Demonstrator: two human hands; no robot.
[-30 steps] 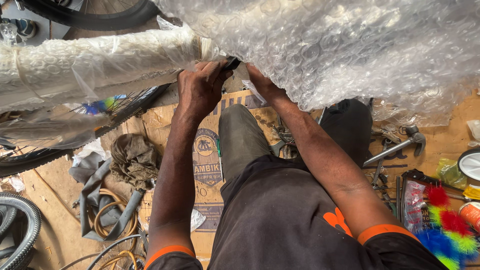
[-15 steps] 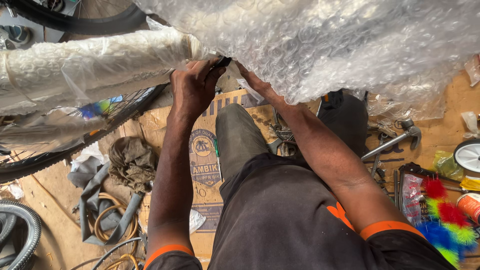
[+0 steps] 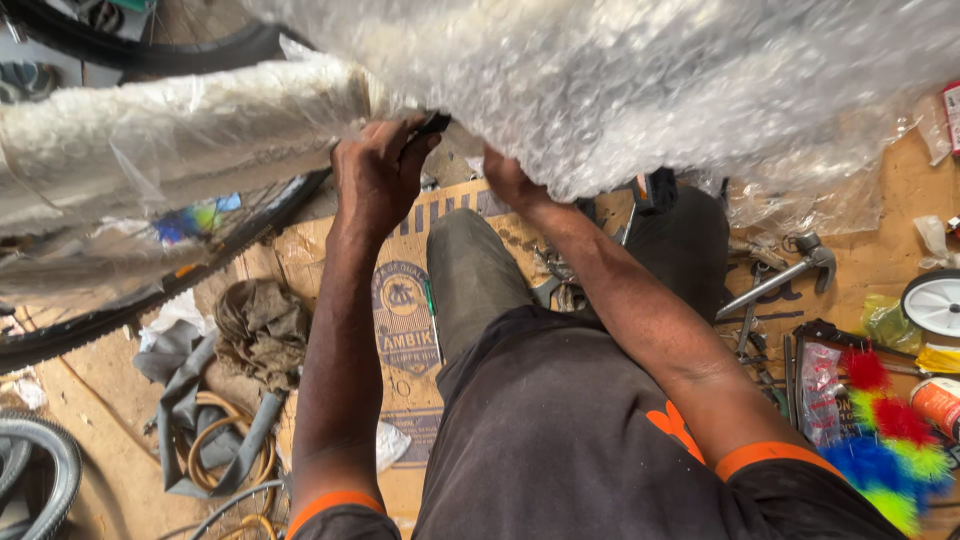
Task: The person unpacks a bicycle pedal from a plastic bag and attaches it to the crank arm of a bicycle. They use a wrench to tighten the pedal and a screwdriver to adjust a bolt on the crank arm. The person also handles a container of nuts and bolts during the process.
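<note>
Two hands at bubble wrap [image 3: 650, 90], left hand [image 3: 375, 180] grip closed on dark tool [image 3: 432, 124], right hand [image 3: 505, 180] grip hidden

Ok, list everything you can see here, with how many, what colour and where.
bubble wrap: one big sheet, clear white, across the top, over a bulky thing
wrapped tube: one, white under clear film, upper left
tyre: one, black, left, under the wrapped tube
small tyre: one, black, lower left corner
cardboard: one flattened sheet, brown, on the floor under the legs
rag: one, brown, left of the cardboard
hammer: one, metal, right
small wheel: one, white, right edge
pompom streamers: one bunch, red, green, blue, yellow, lower right
left hand: fingers closed on a dark tool at the wrap's edge
right hand: mostly hidden under the bubble wrap
</note>
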